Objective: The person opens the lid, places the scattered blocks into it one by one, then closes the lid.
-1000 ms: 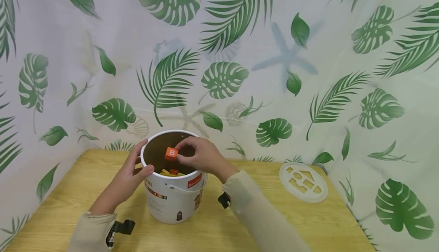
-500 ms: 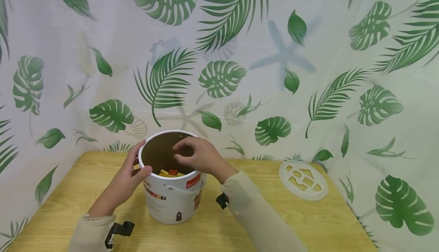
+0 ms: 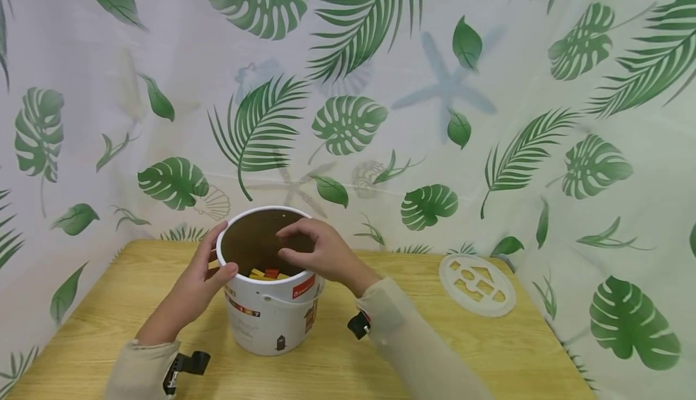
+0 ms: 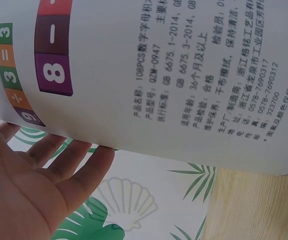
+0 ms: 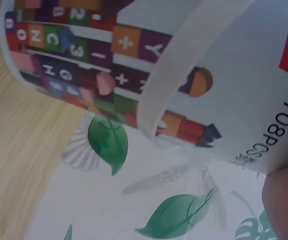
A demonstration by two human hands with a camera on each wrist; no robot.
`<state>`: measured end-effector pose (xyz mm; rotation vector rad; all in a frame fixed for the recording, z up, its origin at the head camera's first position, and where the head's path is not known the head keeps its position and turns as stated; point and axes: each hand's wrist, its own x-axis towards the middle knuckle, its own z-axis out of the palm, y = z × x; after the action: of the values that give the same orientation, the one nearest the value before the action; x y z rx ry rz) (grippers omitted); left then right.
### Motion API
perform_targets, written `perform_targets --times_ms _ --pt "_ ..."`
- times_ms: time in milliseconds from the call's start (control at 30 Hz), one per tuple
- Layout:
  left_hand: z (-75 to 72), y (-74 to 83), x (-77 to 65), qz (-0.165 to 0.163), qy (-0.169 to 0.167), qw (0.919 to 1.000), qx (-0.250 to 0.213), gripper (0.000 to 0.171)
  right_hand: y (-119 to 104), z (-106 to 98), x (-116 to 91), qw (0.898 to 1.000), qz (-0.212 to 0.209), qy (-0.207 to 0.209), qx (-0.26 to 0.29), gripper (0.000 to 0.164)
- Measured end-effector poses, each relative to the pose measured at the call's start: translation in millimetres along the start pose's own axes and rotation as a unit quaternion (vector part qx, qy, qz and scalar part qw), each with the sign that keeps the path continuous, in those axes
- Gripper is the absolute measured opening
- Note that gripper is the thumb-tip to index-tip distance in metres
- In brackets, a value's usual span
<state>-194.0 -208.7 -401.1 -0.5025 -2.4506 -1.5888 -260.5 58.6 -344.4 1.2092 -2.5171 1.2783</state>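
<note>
A white bucket (image 3: pixel 255 321) with a printed label stands upright on the wooden table. My left hand (image 3: pixel 197 276) holds it at the left side, thumb at the front of the rim and fingers along the outer wall. In the left wrist view, the fingertips (image 4: pixel 103 152) lie against the printed wall. Over the bucket's mouth is my right hand (image 3: pixel 318 249), its thumb and forefinger apart with nothing between them. Down inside lie yellow blocks (image 3: pixel 258 274) and a red block (image 3: pixel 271 273). The near wall hides much of the contents.
A white perforated disc (image 3: pixel 477 285) lies on the table (image 3: pixel 413 327) at the right. Behind the table hangs a leaf-printed curtain (image 3: pixel 348 55). The bucket's white handle (image 5: pixel 171 65) hangs down its side in the right wrist view.
One second ago my right hand pinched an orange-red block marked B above the bucket's opening. The block left its fingers by half a second ago. The left hand keeps its hold.
</note>
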Motion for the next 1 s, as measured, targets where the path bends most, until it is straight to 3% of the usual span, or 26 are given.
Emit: perform_targets --times_ms 267,533,700,833,1000 --pt "-1.7 -0.2 0.1 0.0 0.001 1.0 0.001 0.078 5.6 -12.4 -17.8 0.999 -0.018 -0.033 0.009 0.042" --pt "-1.3 -2.3 0.4 0.006 -0.001 1.0 0.002 0.078 19.9 -29.7 -44.8 0.999 -0.02 0.011 0.043 0.045" --pt "-0.7 -0.2 -0.4 0.002 0.003 1.0 0.004 0.078 34.5 -42.8 -62.9 0.999 -0.005 0.011 0.051 0.051" --pt "0.5 1.1 -0.7 0.002 0.0 1.0 0.002 0.078 55.0 -50.7 -84.4 0.999 0.02 0.001 0.026 0.048" --pt "0.7 2.3 -1.0 0.007 0.001 1.0 0.004 0.078 82.4 -60.3 -119.9 0.996 0.063 -0.04 -0.038 0.049"
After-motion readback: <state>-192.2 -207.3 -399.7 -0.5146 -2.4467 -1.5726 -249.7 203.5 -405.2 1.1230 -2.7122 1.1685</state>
